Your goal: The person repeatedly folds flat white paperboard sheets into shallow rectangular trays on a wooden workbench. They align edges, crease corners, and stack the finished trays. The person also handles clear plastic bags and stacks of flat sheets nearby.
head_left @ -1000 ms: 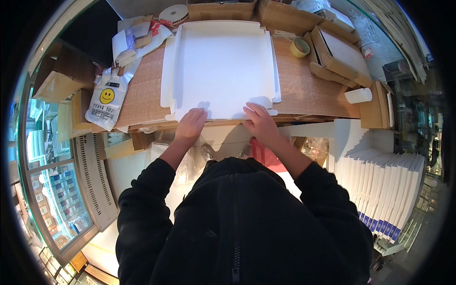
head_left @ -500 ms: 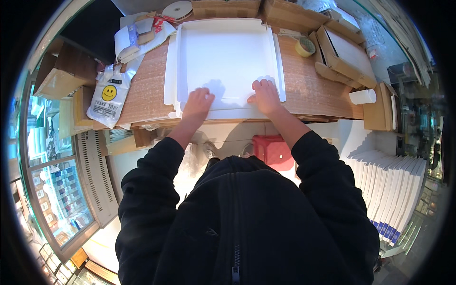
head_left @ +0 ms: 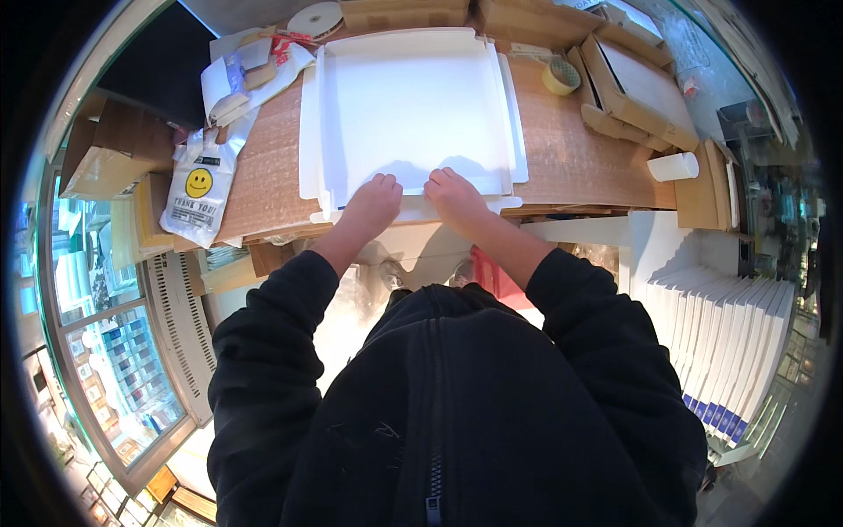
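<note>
A large white folded cardboard box blank (head_left: 413,105) lies on the wooden table, with creased flaps along its sides. Both hands are at its near edge, close together around the middle. My left hand (head_left: 376,200) has its fingers curled over the near flap, knuckles up. Beside it, my right hand (head_left: 455,198) also curls its fingers over the same flap. The thumbs and the undersides of the fingers are hidden.
On the wooden table (head_left: 584,167) stand a tape roll (head_left: 560,77), a white cylinder (head_left: 673,167) and brown cartons (head_left: 637,92) to the right. A plastic bag (head_left: 204,184) and small packages lie left. White panels (head_left: 716,342) stand in a row at lower right.
Both hands have moved inward along the near edge, the right one further. They are now nearly side by side, fingers curled on the flap. The view has shifted slightly.
</note>
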Tool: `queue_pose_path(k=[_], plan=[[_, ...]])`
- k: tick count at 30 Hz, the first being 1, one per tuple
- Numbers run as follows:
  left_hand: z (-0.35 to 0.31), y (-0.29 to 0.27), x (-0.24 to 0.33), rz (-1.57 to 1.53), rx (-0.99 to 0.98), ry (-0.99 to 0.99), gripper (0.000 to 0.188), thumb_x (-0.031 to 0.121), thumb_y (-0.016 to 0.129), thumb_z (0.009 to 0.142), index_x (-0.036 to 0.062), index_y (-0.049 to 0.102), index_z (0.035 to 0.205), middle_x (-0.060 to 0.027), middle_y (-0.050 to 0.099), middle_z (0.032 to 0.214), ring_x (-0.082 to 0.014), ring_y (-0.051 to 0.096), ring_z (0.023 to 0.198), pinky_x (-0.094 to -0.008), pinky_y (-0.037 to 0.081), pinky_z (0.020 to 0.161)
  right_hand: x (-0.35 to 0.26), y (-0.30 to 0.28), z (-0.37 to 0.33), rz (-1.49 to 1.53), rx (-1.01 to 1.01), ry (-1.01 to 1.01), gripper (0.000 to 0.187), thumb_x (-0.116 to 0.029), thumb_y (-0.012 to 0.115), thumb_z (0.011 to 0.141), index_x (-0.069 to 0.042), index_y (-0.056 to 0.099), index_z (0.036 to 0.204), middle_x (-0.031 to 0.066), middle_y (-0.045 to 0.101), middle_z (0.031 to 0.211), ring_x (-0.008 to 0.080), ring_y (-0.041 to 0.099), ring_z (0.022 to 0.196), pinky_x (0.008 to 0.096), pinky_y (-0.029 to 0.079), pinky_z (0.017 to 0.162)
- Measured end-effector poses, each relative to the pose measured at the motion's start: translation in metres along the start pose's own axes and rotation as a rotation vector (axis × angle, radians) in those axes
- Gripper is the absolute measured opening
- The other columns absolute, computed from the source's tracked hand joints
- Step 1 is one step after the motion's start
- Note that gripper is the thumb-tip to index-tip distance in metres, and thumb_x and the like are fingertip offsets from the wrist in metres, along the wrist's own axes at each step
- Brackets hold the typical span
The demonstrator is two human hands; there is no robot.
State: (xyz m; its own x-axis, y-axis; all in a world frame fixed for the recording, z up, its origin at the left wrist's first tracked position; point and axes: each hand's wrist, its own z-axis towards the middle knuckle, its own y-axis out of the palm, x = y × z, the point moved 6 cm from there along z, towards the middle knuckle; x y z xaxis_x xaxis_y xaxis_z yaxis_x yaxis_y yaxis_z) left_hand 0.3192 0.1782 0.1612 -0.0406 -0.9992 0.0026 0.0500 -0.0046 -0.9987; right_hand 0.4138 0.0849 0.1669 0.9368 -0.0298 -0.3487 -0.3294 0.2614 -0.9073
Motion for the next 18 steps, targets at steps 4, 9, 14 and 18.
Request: queue_pose_path(k=[4, 9, 14, 18], plan=[[-0.013, -0.001, -0.003, -0.014, 0.07, 0.031, 0.006, 0.012, 0.058, 0.079, 0.0063, 0.057, 0.079, -0.0081, 0.052, 0.084, -0.0261, 0.052, 0.087, -0.036, 0.046, 0.078, 0.004, -0.001, -0.003, -0.044, -0.035, -0.026, 0.005, -0.008, 0.06, 0.077, -0.004, 0.057, 0.079, 0.0104, 0.054, 0.09, 0.0267, 0.054, 0.092, 0.0361, 0.047, 0.08], [-0.035, -0.008, -0.038, -0.245, 0.078, -0.225, 0.012, 0.018, 0.059, 0.086, 0.0063, 0.058, 0.082, -0.0092, 0.053, 0.088, -0.0275, 0.053, 0.09, -0.0392, 0.046, 0.079, 0.041, -0.027, -0.03, -0.148, -0.174, 0.096, 0.008, -0.007, 0.057, 0.079, -0.003, 0.056, 0.086, 0.0133, 0.054, 0.093, 0.0308, 0.054, 0.093, 0.0394, 0.047, 0.08], [-0.008, -0.008, -0.069, -0.138, -0.055, -0.525, 0.017, 0.019, 0.062, 0.085, 0.0051, 0.056, 0.091, -0.0135, 0.059, 0.089, -0.0309, 0.057, 0.09, -0.0423, 0.047, 0.079, 0.076, -0.023, -0.004, -0.147, -0.202, 0.27, 0.019, -0.014, 0.063, 0.078, -0.001, 0.057, 0.091, 0.0169, 0.06, 0.091, 0.0326, 0.06, 0.091, 0.04, 0.051, 0.079], [0.012, -0.002, -0.062, -0.34, -0.165, -0.521, 0.021, 0.023, 0.059, 0.085, 0.0037, 0.055, 0.093, -0.0181, 0.061, 0.086, -0.0361, 0.06, 0.085, -0.0473, 0.047, 0.077, 0.107, -0.022, 0.01, 0.014, -0.392, 0.588, 0.029, -0.023, 0.068, 0.081, 0.0, 0.058, 0.095, 0.019, 0.066, 0.086, 0.0337, 0.065, 0.087, 0.042, 0.051, 0.079]])
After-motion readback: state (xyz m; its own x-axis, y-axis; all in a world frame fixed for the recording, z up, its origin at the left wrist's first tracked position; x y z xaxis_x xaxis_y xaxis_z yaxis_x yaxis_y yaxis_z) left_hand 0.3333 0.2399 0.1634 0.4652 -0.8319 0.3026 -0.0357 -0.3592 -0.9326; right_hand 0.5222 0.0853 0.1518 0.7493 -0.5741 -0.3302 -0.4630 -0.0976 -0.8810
